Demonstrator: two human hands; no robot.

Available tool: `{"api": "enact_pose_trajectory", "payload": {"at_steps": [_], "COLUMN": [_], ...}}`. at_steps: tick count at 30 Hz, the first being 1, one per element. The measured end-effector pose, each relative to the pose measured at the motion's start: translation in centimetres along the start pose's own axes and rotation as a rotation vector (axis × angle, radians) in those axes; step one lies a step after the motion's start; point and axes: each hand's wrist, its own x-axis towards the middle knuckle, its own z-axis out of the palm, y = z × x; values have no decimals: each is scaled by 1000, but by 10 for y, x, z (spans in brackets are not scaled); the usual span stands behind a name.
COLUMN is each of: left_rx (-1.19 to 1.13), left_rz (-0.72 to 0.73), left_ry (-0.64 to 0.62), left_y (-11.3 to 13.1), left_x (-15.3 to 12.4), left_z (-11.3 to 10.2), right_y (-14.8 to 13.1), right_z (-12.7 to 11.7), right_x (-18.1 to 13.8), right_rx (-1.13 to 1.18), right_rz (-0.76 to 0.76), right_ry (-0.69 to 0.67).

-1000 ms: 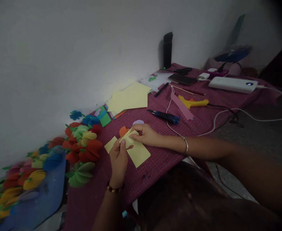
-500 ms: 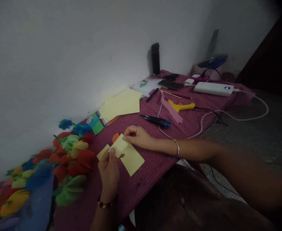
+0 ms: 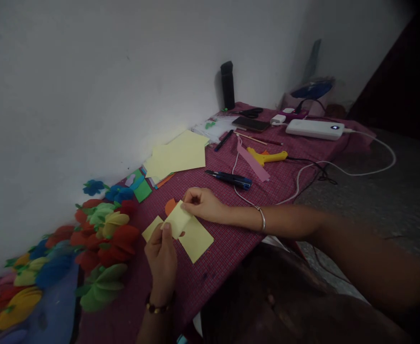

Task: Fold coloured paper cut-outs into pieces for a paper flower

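Between my two hands is a small pale yellow piece of paper (image 3: 177, 220). My left hand (image 3: 162, 253) pinches its lower left edge between thumb and fingers. At its upper right corner, my right hand (image 3: 203, 205) grips it with thumb and forefinger. Beneath lies a larger yellow paper piece (image 3: 197, 240) on the checked cloth (image 3: 227, 260), and another yellow piece (image 3: 152, 229) shows to the left. An orange paper piece (image 3: 170, 206) peeks out behind the held paper. The hands partly cover the papers.
Colourful paper flowers (image 3: 104, 234) crowd the left side. Yellow sheets (image 3: 179, 155) lie by the wall. Farther right are a utility knife (image 3: 229, 179), a pink strip (image 3: 253, 162), a yellow glue gun (image 3: 267, 156), a phone (image 3: 251, 124), scissors (image 3: 251, 112), a white power bank (image 3: 313, 129) and cables.
The view has shifted slightly, so everything sits a little farther left. Both hands keep their hold on the yellow paper, with hardly any other movement.
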Motion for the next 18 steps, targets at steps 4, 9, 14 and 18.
{"api": "enact_pose_trajectory", "payload": {"at_steps": [4, 9, 14, 18], "left_rx": [61, 125, 174, 279], "left_rz": [22, 60, 0, 40], "left_ry": [-21, -67, -226, -316], "left_y": [2, 10, 9, 9], "left_x": [-3, -4, 6, 9], "left_z": [0, -3, -10, -10], "right_y": [-1, -2, -1, -1], "right_z": [0, 0, 0, 1], "right_x": [-1, -2, -3, -7], "right_rx": [-41, 51, 148, 77], "right_rz": [-22, -55, -71, -95], "right_ry": [22, -5, -132, -282]}}
